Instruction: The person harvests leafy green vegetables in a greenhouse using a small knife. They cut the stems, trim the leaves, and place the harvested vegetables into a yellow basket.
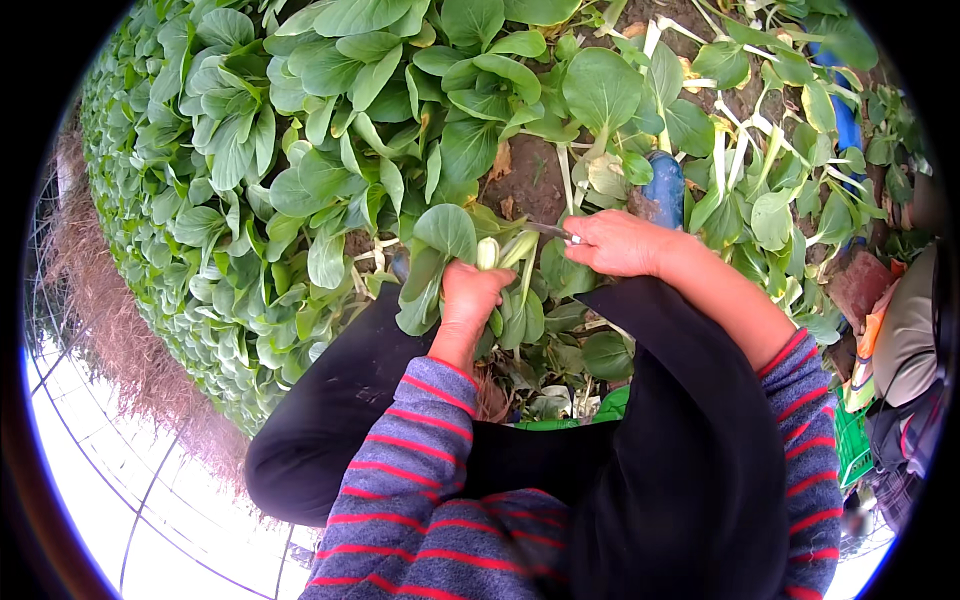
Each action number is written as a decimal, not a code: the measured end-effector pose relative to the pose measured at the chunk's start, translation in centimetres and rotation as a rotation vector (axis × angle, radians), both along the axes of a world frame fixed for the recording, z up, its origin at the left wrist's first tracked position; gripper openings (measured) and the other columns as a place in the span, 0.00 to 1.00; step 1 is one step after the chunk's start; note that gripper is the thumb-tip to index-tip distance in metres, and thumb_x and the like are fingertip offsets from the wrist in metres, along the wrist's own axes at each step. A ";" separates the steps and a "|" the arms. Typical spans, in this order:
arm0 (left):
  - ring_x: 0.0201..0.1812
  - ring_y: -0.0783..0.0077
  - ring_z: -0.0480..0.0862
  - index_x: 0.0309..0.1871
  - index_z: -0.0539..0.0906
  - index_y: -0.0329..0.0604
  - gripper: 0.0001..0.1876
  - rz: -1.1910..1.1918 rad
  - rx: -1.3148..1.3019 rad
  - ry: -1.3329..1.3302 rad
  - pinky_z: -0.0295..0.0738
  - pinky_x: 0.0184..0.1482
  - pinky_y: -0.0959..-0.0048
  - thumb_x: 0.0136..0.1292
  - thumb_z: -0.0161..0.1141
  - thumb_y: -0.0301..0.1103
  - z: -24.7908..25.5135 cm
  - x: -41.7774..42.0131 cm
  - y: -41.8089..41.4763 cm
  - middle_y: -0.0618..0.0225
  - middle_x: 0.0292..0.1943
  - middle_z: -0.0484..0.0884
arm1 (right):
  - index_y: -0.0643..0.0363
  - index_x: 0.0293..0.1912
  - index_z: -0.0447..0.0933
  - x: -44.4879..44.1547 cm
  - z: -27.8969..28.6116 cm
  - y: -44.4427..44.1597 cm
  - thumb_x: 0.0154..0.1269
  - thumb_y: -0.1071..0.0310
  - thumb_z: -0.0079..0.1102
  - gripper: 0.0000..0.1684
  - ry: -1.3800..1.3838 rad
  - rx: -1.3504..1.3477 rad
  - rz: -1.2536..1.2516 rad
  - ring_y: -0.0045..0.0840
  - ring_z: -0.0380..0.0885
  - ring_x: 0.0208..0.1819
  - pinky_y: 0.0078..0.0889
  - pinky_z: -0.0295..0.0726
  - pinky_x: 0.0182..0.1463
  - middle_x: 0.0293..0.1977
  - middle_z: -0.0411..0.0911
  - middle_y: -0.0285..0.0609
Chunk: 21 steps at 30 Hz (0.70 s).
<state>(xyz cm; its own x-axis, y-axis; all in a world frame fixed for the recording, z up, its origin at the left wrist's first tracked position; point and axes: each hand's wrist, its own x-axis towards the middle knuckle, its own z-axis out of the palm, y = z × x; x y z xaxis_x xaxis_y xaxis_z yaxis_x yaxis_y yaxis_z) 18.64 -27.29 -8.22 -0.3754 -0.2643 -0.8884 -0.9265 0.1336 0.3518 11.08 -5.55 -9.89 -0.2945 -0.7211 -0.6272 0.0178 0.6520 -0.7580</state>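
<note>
My left hand (pixel 474 291) is closed around a leafy bok choy plant (pixel 446 231). The pale base (pixel 487 253) of the plant sticks up past my thumb, and its leaves spread out on both sides of the fist. My right hand (pixel 619 241) grips a small knife (pixel 549 229), whose handle is mostly hidden inside the fingers. The blade points left towards the stalks (pixel 519 247) beside the plant's base; whether it touches them I cannot tell.
Dense rows of bok choy (pixel 315 150) grow ahead and left. Loose leaves and stalks (pixel 750 150) lie on the soil to the right. A blue boot (pixel 664 191) stands beyond my right hand. A person (pixel 907 322) and a green crate (pixel 853 442) are at the far right.
</note>
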 end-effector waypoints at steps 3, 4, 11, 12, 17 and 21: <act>0.25 0.79 0.75 0.42 0.78 0.35 0.18 0.077 0.012 0.054 0.66 0.20 0.81 0.44 0.66 0.19 0.1 -0.1 -0.3 0.68 0.34 0.79 | 0.67 0.45 0.68 0.8 0.5 0.5 0.65 0.61 0.46 0.17 0.010 0.057 0.042 0.51 0.77 0.40 0.50 0.74 0.46 0.33 0.78 0.58; 0.26 0.78 0.76 0.41 0.78 0.36 0.17 0.084 0.018 0.050 0.66 0.21 0.80 0.44 0.66 0.18 0.2 -0.2 -0.2 0.68 0.35 0.79 | 0.67 0.45 0.68 0.7 0.6 0.4 0.65 0.62 0.46 0.17 0.018 0.076 0.031 0.51 0.77 0.40 0.49 0.74 0.46 0.33 0.78 0.58; 0.24 0.79 0.74 0.37 0.77 0.38 0.15 0.058 0.062 0.016 0.66 0.21 0.81 0.44 0.65 0.18 0.1 0.1 -0.2 0.71 0.33 0.77 | 0.70 0.47 0.70 0.2 0.8 -1.2 0.57 0.70 0.47 0.18 0.081 0.228 0.157 0.47 0.79 0.41 0.46 0.77 0.44 0.36 0.79 0.57; 0.24 0.80 0.73 0.37 0.77 0.38 0.15 0.058 0.065 0.008 0.65 0.20 0.81 0.44 0.65 0.18 0.1 0.2 -0.1 0.71 0.32 0.77 | 0.69 0.47 0.70 0.3 0.6 -1.4 0.56 0.71 0.47 0.19 0.090 0.235 0.160 0.46 0.79 0.41 0.46 0.77 0.43 0.36 0.79 0.57; 0.23 0.81 0.72 0.38 0.77 0.38 0.16 0.067 0.084 -0.004 0.64 0.20 0.82 0.44 0.65 0.18 -0.1 0.4 -0.1 0.71 0.31 0.78 | 0.69 0.48 0.71 0.4 -0.7 -2.7 0.53 0.72 0.48 0.21 0.192 0.217 0.209 0.44 0.80 0.41 0.44 0.79 0.42 0.35 0.80 0.55; 0.22 0.80 0.73 0.39 0.76 0.38 0.16 0.055 0.115 -0.028 0.64 0.20 0.83 0.44 0.65 0.18 0.3 0.3 -0.5 0.68 0.30 0.80 | 0.70 0.47 0.71 -0.1 -0.7 -3.2 0.53 0.71 0.49 0.21 0.128 0.223 0.318 0.46 0.79 0.41 0.45 0.78 0.42 0.35 0.80 0.55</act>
